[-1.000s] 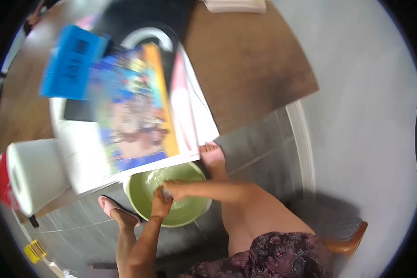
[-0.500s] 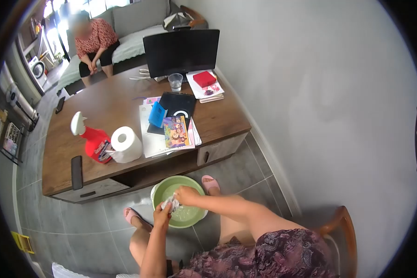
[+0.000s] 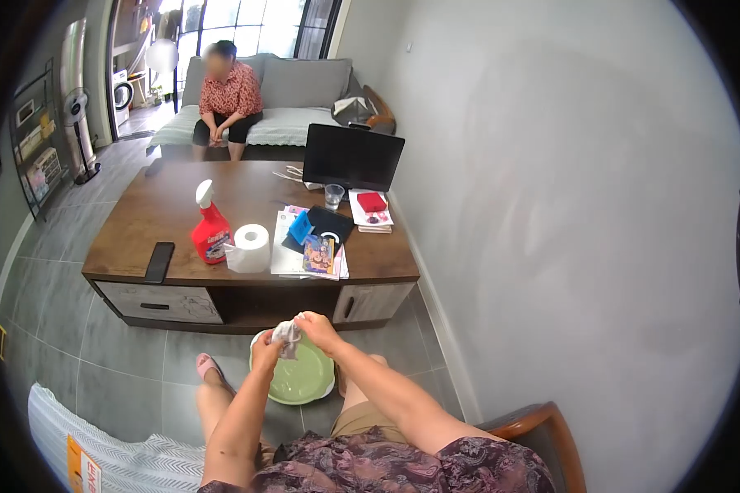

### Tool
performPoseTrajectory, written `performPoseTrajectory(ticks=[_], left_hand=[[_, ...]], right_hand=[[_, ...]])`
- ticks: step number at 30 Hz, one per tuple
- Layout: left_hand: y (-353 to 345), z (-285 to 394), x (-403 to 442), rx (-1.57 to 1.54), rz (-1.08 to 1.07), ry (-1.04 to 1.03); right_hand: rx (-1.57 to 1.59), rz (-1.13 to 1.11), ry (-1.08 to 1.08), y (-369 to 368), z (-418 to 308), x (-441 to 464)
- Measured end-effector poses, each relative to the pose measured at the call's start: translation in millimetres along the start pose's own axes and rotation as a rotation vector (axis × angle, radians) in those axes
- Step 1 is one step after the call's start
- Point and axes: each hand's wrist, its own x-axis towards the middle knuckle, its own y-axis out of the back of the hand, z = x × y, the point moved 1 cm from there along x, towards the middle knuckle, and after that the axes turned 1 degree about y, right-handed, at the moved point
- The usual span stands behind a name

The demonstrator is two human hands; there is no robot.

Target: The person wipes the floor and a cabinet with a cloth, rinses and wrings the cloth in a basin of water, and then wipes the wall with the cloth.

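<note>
Over the far side of a green basin (image 3: 304,384) on the tiled floor (image 3: 123,370), the left hand (image 3: 265,352) and the right hand (image 3: 319,333) both grip a crumpled pale cloth (image 3: 289,335). The left hand is curled on the cloth's left side; the right hand is closed on its upper right edge, fingers bent. The cloth is bunched between them, its lower end hanging above the basin. How tightly either hand squeezes, I cannot tell.

Just beyond the basin stands a low wooden table (image 3: 123,255). On its top, from the left, are a dark phone (image 3: 160,263) lying flat, an upright red spray bottle (image 3: 212,236) with a white head, and a white paper roll (image 3: 251,253) on end just beside it. Right of the roll, loose papers (image 3: 284,260) carry a flat black item (image 3: 330,220), a blue item (image 3: 301,228) and a colourful booklet (image 3: 318,254). Farther back stand a clear cup (image 3: 334,197) and a black monitor (image 3: 353,156), with a red box (image 3: 372,202) near the wall (image 3: 551,164).

Across the room, a person in a patterned red top (image 3: 232,92) sits on a grey sofa (image 3: 308,82), hands together; a standing fan (image 3: 76,105) is at the left
</note>
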Motion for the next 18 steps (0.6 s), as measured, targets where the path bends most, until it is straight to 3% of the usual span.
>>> performPoseTrajectory(ticks=[2, 3, 5, 8, 10, 12, 14, 15, 18], left_hand=[[5, -4, 3, 0.132, 0.041, -0.117], [10, -7, 3, 0.249, 0.065, -0.139], [19, -13, 5, 0.366, 0.123, -0.196], [36, -15, 15, 0.241, 0.033, 0.140], [39, -17, 15, 0.024, 0.006, 0.252], [44, -22, 19, -0.195, -0.022, 0.361], [41, -39, 33, -0.763, -0.302, 0.295], [34, -10, 14, -0.970, -0.420, 0.248], [36, 22, -1, -1.002, -0.474, 0.141]], right_hand=[[0.139, -0.018, 0.101, -6, -12, -3], [-0.018, 0.012, 0.066, -2, -3, 5], [0.111, 0.037, 0.034, 3, -5, 8], [0.346, 0.067, 0.074, 7, -20, 12], [0.493, 0.094, 0.121, 11, -38, 7], [0.636, 0.123, 0.029, 21, -53, 3], [0.787, 0.039, -0.009, 27, -41, 11], [0.808, 0.081, -0.021, 27, -44, 6], [0.863, 0.149, -0.077, 28, -56, -10]])
